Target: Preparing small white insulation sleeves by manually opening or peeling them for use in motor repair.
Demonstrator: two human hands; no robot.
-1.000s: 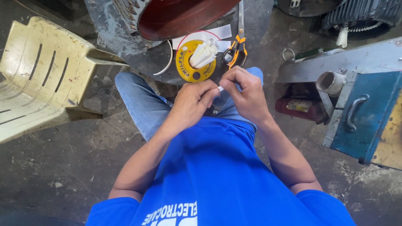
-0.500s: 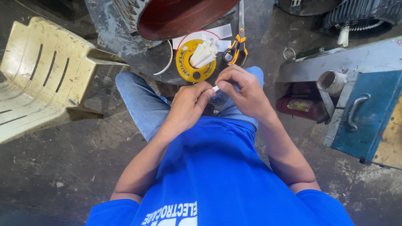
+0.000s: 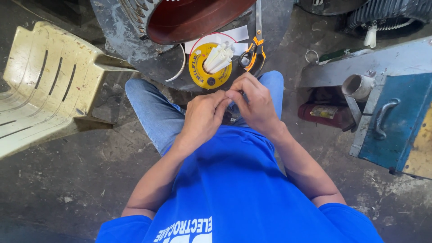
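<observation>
Head view, the only one: the person sits over the grey floor [image 3: 67,180] in a blue shirt [image 3: 234,189] and jeans, both hands raised together above the lap. The left hand [image 3: 202,118] is curled nearly closed, thumb and forefinger meeting those of the right hand [image 3: 254,102], which is also curled, fingers bent in toward the same spot. Whatever small piece sits pinched between the fingertips is hidden by the fingers; I cannot tell what it is, only that it lies at the meeting point of the two hands, just in front of the knees. Directly beyond the hands a yellow spool [image 3: 210,69] lies flat with a bundle of white strips [image 3: 219,57] standing in its core; orange-handled scissors [image 3: 253,54] lie just beside it, and a white paper slip [image 3: 225,36] beyond. All of these rest by the large motor housing [image 3: 189,18] with its red-brown bore. A cream plastic chair [image 3: 45,90] lies tipped at left; a blue metal box [image 3: 396,126] and a red cylinder [image 3: 321,114] stand at right. Risks, as judged: the pinched piece is small, so a slackened grip could drop it onto the dark, cluttered floor where it would be hard to find. The scissors lie close to the knuckles; a blind reach forward could catch the blades or knock the strips off the spool.
</observation>
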